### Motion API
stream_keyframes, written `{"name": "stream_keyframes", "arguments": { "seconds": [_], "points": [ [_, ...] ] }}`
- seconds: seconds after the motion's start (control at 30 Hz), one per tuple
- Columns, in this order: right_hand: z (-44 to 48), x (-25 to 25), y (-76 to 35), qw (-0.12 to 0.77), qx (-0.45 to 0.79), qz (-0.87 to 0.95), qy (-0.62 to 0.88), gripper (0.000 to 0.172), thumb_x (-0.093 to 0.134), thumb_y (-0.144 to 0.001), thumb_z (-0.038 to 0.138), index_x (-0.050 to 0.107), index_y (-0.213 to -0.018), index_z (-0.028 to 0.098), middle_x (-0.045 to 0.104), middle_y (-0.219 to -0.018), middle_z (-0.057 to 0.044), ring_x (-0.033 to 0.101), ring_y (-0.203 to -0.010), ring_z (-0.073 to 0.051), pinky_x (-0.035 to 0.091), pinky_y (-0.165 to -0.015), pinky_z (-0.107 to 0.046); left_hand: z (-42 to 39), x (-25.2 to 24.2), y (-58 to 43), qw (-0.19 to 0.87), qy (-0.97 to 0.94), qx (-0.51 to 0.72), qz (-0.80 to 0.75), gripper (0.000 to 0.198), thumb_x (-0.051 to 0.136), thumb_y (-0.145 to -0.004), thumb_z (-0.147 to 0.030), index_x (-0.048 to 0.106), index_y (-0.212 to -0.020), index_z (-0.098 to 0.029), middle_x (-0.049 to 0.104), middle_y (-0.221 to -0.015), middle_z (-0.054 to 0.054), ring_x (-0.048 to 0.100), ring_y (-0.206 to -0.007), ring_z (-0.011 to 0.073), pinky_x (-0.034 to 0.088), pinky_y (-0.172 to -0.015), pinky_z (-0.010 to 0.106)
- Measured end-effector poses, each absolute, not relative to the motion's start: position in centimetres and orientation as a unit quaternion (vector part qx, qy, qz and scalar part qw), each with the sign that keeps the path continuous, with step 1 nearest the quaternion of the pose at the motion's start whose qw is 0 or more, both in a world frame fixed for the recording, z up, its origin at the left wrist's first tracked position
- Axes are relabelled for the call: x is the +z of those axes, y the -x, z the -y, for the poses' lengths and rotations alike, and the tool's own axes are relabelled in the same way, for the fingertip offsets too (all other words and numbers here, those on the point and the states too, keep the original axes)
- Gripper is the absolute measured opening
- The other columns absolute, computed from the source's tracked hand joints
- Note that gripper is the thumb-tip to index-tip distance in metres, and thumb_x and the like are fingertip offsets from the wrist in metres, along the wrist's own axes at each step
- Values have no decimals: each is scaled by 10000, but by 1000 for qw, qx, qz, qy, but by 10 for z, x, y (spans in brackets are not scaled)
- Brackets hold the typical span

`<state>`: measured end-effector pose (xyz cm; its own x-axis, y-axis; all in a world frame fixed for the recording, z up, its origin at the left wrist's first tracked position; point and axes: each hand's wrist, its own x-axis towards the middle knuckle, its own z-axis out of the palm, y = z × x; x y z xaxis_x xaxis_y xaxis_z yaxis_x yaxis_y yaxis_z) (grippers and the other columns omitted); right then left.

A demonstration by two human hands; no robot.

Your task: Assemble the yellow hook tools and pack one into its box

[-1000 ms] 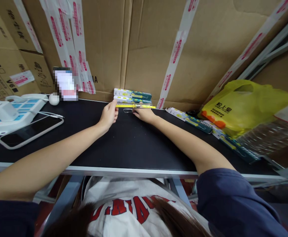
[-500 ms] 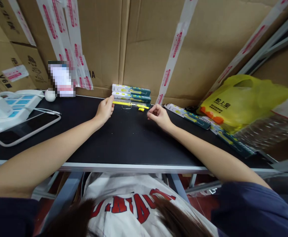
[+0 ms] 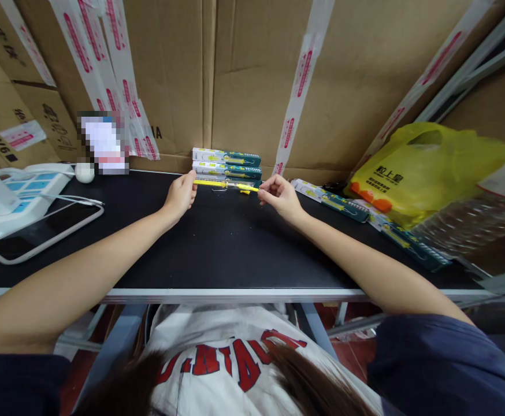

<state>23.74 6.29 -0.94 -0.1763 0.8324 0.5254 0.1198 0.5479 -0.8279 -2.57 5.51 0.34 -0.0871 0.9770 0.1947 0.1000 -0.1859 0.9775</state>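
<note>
My left hand (image 3: 180, 197) is closed around one end of a slim yellow rod-like tool (image 3: 209, 183), its middle section clear or metallic. My right hand (image 3: 282, 199) pinches the yellow tip at the tool's other end, thumb and forefinger together. The tool lies level between both hands, just above the black tabletop. Under it shows a thin bent metal wire (image 3: 218, 190); a small yellow piece (image 3: 244, 192) is partly covered by the tool. Right behind it are stacked slim white-and-green boxes (image 3: 226, 170) printed with a yellow hooked tool.
More slim boxes (image 3: 330, 200) lie at the right beside a yellow plastic bag (image 3: 408, 173) and a clear plastic container (image 3: 464, 225). On the left are a phone (image 3: 40, 231), a white power strip (image 3: 40, 190) and a white ball (image 3: 85, 172). Cardboard (image 3: 252, 86) walls the back.
My right hand has come onto the tool's yellow tip, where a small gap showed before. My left hand keeps its hold. The view has shifted slightly.
</note>
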Motion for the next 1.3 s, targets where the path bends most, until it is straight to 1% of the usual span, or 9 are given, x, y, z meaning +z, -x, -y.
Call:
{"name": "stream_keyframes", "arguments": {
  "seconds": [0.2,0.37,0.57,0.7,0.8,1.0,1.17,1.3],
  "points": [
    [-61,-8,-237,527,313,710,346,413,797,-657,517,551,-785,210,576,-671,28,524,-586,-98,534,-552,-266,-53,6,24,414,-530,542,-503,381,356,-982,-384,349,-644,-209,250,-450,-86,219,-327,44,167,-329,166],
    [-60,-8,-236,522,299,722,341,400,786,-681,513,578,-800,193,572,-689,15,530,-588,-98,528,-564,-272,-53,4,23,413,-550,526,-500,371,359,-979,-377,350,-649,-208,259,-458,-87,219,-330,41,168,-330,164],
    [-56,-6,-234,529,328,717,313,420,799,-677,486,553,-868,206,553,-758,15,544,-670,-108,576,-654,-287,-53,1,22,422,-552,508,-509,351,360,-973,-388,353,-671,-211,265,-465,-89,228,-332,44,176,-329,158],
    [-51,-5,-232,533,351,704,309,439,798,-672,498,502,-830,215,560,-793,5,575,-716,-119,587,-708,-307,-52,1,22,441,-541,508,-505,351,349,-975,-388,340,-669,-214,247,-449,-95,204,-325,45,162,-327,158],
    [-48,-3,-230,523,356,704,322,425,776,-690,520,515,-823,213,563,-788,3,586,-715,-121,588,-736,-321,-52,1,22,458,-531,509,-499,347,343,-972,-378,334,-666,-217,237,-440,-97,195,-318,46,151,-325,160],
    [-46,-2,-229,519,354,703,333,427,778,-680,539,558,-816,199,574,-751,5,565,-671,-106,570,-643,-272,-52,2,21,483,-518,506,-492,327,336,-961,-360,329,-665,-222,232,-428,-96,183,-308,51,137,-315,166],
    [-44,0,-229,518,371,701,322,376,768,-720,477,561,-872,203,590,-757,8,580,-684,-109,559,-600,-251,-52,2,21,486,-518,505,-490,328,334,-960,-343,335,-657,-218,236,-431,-97,185,-307,47,142,-313,161],
    [-49,-2,-233,522,387,693,312,338,741,-719,335,541,-965,217,623,-813,4,617,-735,-134,564,-625,-275,-52,4,21,487,-505,512,-496,333,332,-963,-341,338,-654,-217,239,-430,-96,185,-305,46,139,-313,164]
  ]
}}
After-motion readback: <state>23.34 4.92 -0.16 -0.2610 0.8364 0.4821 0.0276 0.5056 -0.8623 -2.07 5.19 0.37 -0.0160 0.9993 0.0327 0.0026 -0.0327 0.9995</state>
